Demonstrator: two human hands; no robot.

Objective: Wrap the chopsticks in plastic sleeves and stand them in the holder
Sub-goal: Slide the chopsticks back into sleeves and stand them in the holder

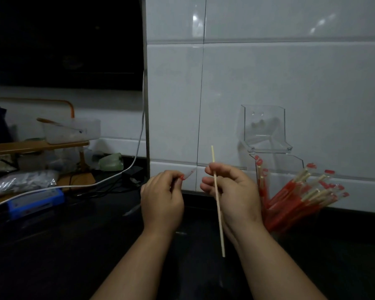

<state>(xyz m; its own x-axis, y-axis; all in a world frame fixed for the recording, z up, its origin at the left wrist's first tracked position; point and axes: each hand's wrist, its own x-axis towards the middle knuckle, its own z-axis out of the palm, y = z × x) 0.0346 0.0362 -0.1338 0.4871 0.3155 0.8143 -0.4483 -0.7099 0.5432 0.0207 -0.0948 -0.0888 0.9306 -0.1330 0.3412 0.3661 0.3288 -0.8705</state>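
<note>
The right grip (227, 191) is closed on one bare chopstick (218, 202). The stick stands almost straight up in the middle of the frame, a little tilted, with its top above the fingers and its low end down by the wrist. The left grip (162, 198) pinches a thin plastic sleeve (187, 175) with a red tip. The sleeve's end pokes out toward the right hand, near it but not touching the stick.

So this stick is not wrapped yet. I think the next job is to slide it into the sleeve.

A lot looks done already. At the right of the frame, a big bunch of wrapped sticks (299, 195) in red sleeves fans out of the holder (266, 135). The holder is clear plastic and sits on the dark bench (63, 245) against the white tile wall (268, 72). It is hard to see where its lower walls are.

At the left of the frame lies a shiny bag (22, 180). It may hold more sleeves or sticks, but it is too dark to tell. I cannot say how many sticks are left.
</note>
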